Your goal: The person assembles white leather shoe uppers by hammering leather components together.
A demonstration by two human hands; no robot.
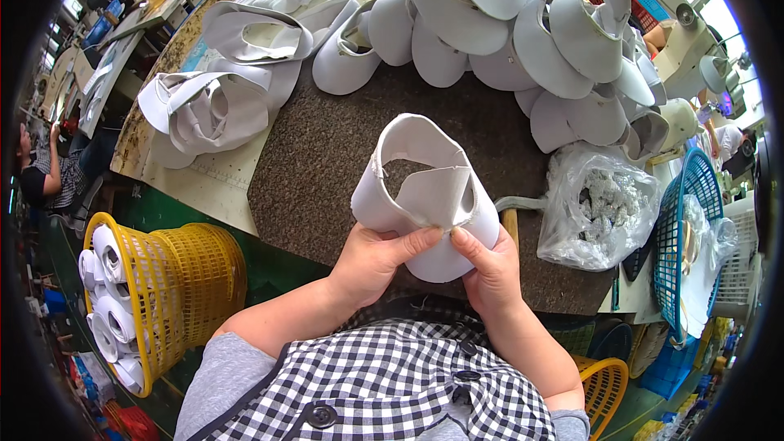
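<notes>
A white shoe upper [420,188] is held over the near edge of a dark speckled work mat [327,155]. My left hand [371,261] grips its lower left side, thumb pressed on the inner flap. At the lower right, my right hand [488,265] pinches the same flap edge. The upper's opening faces up, and its tongue piece folds inward.
A heap of white uppers [506,24] fills the far side of the mat, with more at the left [216,106]. A clear plastic bag [600,208] lies right of the mat beside a blue basket [682,245]. A yellow basket [155,294] with rolled pieces stands lower left. A person sits far left.
</notes>
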